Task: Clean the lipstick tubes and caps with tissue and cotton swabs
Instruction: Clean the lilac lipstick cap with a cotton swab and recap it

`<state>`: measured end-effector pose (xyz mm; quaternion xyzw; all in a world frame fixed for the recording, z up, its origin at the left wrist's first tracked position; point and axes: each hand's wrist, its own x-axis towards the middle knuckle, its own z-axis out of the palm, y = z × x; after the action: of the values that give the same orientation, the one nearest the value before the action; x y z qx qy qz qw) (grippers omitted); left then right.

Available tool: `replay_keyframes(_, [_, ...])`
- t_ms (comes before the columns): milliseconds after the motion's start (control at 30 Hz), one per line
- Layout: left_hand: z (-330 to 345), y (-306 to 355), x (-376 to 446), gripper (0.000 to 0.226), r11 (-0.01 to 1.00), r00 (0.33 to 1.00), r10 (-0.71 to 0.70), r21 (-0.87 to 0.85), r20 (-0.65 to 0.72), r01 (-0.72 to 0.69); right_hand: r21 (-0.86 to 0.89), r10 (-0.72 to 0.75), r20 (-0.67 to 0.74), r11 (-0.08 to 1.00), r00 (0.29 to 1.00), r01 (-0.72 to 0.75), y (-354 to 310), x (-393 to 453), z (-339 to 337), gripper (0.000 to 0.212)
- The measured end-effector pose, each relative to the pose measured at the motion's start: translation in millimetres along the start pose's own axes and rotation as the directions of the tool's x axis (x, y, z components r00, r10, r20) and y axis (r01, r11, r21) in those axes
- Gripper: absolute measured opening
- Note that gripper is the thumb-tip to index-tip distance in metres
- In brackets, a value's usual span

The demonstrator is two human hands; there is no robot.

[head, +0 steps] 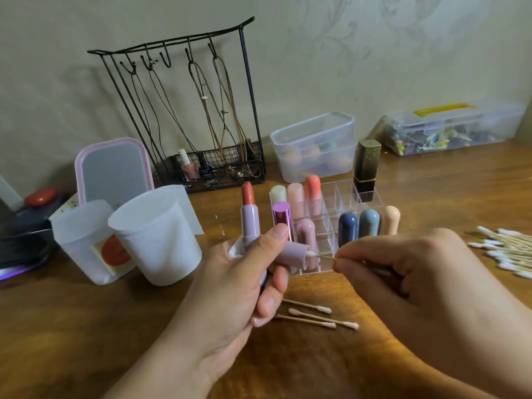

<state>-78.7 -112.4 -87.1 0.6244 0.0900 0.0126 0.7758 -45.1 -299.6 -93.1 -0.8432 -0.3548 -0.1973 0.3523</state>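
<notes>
My left hand (pixel 244 286) grips an open lilac lipstick tube (pixel 250 223) with its red-orange stick pointing up, and also holds the matching lilac cap (pixel 293 253) lying sideways, plus a bit of white tissue (pixel 234 250). My right hand (pixel 403 272) pinches a cotton swab (pixel 322 256) whose white tip sits at the cap's open mouth. Three used swabs (pixel 313 315) lie on the table below my hands. A clear organiser (pixel 331 203) behind holds several capped lipsticks.
Two white plastic cups (pixel 155 237) stand at the left, a pink-framed mirror (pixel 113 171) behind them. A black wire jewellery rack (pixel 201 116), clear boxes (pixel 313 148) and a black-gold lipstick (pixel 366 168) are at the back. A pile of fresh swabs (pixel 506 251) lies at the right.
</notes>
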Motion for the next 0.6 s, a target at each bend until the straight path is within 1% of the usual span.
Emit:
replay_keyframes(167, [1.0, -1.5, -0.3, 0.044, 1.000, 1.000, -0.014, 0.007, -0.004, 0.014, -0.049, -0.044, -0.080, 0.998, 0.996, 0.040, -4.3, -1.8, -2.0, 0.012])
replay_keyframes(267, [2.5, -3.0, 0.3, 0.039, 1.000, 1.000, -0.007, 0.011, -0.009, 0.007, -0.036, -0.064, -0.108, 0.998, 0.992, 0.060, -3.7, -3.9, -0.3, 0.017])
replay_keyframes(333, [3.5, -3.9, 0.6, 0.033, 1.000, 1.000, 0.007, 0.019, -0.016, -0.007, -0.013, -0.088, -0.093, 0.996, 0.992, 0.088, -3.4, -5.5, 2.5, 0.022])
replay_keyframes(433, [3.9, -3.7, 0.9, 0.032, 0.999, 0.998, 0.043, 0.014, -0.036, -0.043, 0.045, -0.106, -0.031, 0.993, 0.994, 0.107, -1.9, -6.3, 4.7, 0.028])
replay_keyframes(533, [2.2, -2.4, 0.7, 0.036, 0.998, 0.998, 0.063, 0.022, -0.031, -0.062, 0.033, -0.085, 0.049, 0.996, 0.995, 0.084, 1.6, -5.7, 4.6, 0.033])
replay_keyframes(600, [0.9, -2.0, 0.6, 0.043, 0.999, 0.999, 0.043, 0.019, -0.018, -0.043, 0.009, -0.050, 0.057, 0.999, 0.997, 0.049, 4.8, -4.4, 4.4, 0.033])
